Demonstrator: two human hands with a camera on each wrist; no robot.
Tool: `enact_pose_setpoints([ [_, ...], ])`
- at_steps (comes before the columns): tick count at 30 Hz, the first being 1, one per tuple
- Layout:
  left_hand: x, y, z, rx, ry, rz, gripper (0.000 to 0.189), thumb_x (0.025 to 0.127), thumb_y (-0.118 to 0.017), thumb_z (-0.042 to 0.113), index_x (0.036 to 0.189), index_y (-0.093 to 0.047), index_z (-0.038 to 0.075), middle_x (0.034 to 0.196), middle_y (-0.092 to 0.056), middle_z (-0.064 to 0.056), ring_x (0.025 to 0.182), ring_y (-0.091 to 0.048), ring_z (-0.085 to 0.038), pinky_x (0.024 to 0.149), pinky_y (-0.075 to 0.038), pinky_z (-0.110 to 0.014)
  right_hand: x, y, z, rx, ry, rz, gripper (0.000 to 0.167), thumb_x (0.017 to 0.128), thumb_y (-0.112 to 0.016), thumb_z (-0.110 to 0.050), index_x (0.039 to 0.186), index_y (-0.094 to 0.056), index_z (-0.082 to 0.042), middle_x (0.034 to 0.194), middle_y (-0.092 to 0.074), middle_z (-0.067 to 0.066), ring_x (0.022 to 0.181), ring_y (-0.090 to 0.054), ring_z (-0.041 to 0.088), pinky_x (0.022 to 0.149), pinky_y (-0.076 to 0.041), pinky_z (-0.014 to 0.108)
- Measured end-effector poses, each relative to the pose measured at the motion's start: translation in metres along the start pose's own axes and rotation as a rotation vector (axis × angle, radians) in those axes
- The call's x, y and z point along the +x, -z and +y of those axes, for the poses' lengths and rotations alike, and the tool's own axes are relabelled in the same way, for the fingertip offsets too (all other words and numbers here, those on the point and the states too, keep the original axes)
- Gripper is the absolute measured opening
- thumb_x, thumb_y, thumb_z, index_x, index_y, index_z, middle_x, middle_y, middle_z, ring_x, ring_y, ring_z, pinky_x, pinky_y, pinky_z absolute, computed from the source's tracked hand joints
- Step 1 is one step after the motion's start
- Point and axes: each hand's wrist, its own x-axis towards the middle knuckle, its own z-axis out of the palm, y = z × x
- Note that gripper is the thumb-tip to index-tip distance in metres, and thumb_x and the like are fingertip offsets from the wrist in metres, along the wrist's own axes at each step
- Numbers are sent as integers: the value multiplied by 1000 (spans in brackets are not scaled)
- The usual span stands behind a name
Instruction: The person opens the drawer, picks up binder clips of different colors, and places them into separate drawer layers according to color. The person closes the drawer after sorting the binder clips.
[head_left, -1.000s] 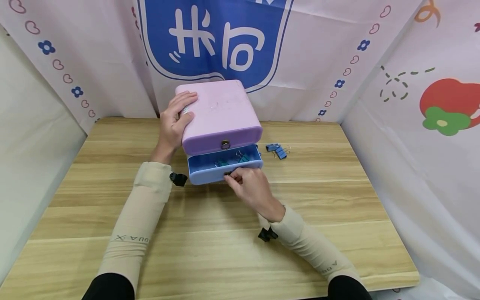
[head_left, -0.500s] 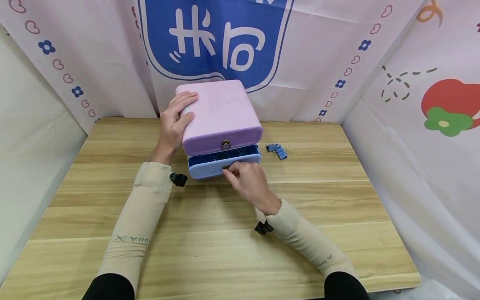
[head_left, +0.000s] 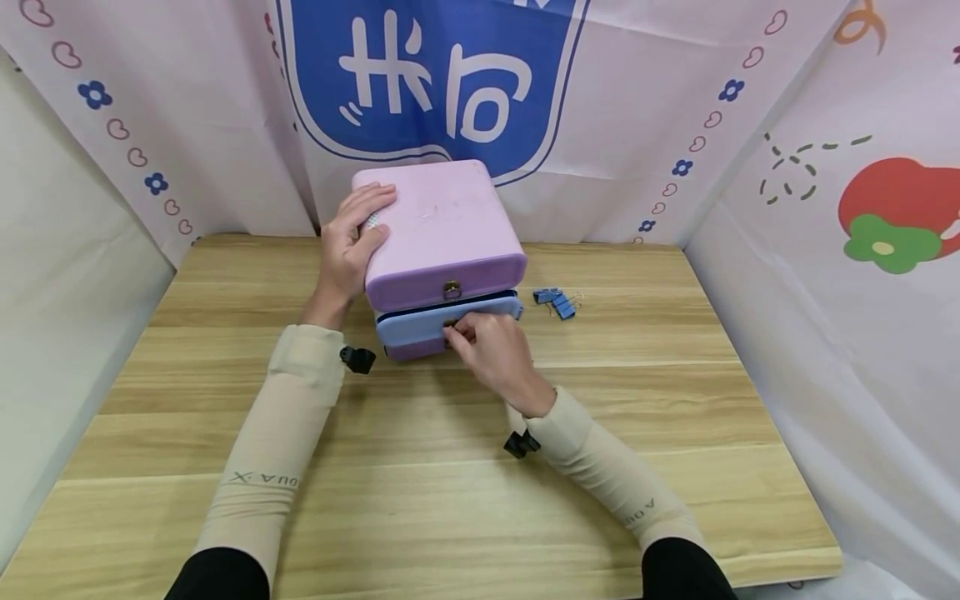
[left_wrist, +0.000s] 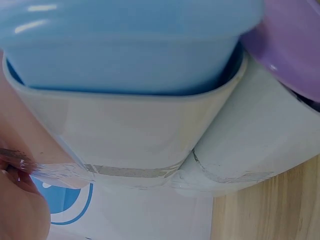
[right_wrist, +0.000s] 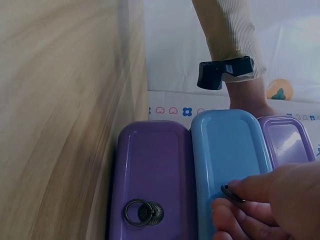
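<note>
A small drawer cabinet has a pink top (head_left: 438, 217), a purple upper drawer (head_left: 412, 286), a blue middle drawer (head_left: 412, 327) and a darker purple bottom drawer (right_wrist: 157, 170). The blue drawer stands slightly pulled out, as the left wrist view shows from the side. My right hand (head_left: 495, 354) pinches the ring pull (right_wrist: 232, 194) on its front between thumb and fingers. My left hand (head_left: 352, 242) rests on the cabinet's left top edge, fingers and thumb laid over the pink surface. The contents of the blue drawer are hidden.
Blue binder clips (head_left: 555, 302) lie on the wooden table (head_left: 420, 500) just right of the cabinet. A printed cloth backdrop (head_left: 615, 125) hangs close behind it. Another ring pull (right_wrist: 145, 212) hangs on the bottom drawer's front.
The right hand has pushed the blue drawer inward, away from the person, so the clips inside it have gone out of sight. The purple drawer front below now shows. The left hand stays put.
</note>
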Motion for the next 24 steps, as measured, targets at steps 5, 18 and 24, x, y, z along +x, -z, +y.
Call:
enact_pose_setpoints([
  [5, 0, 0, -3, -7, -20, -3, 47, 86, -56, 8, 127, -70, -10, 140, -66, -28, 147, -48, -41, 130, -28, -32, 4, -1, 1, -1, -9, 0, 17, 96, -77, -22, 86, -83, -9, 73, -77, 0, 54, -58, 3, 49, -44, 18],
  [18, 1, 0, -4, -20, -24, 6, 48, 87, -55, 9, 127, -70, -11, 140, -66, -28, 147, -50, -39, 131, -28, -33, 10, -1, 3, -3, -14, -14, 19, 96, -77, -23, 87, -83, -8, 70, -75, 0, 52, -56, 3, 49, -41, 17],
  [24, 1, -1, -4, -15, -12, 6, 48, 87, -54, 9, 129, -69, -11, 141, -65, -29, 147, -50, -37, 130, -29, -32, 12, -1, 3, 14, -18, -27, 18, 96, -78, -22, 88, -84, -7, 72, -76, 2, 52, -57, 3, 49, -42, 17],
])
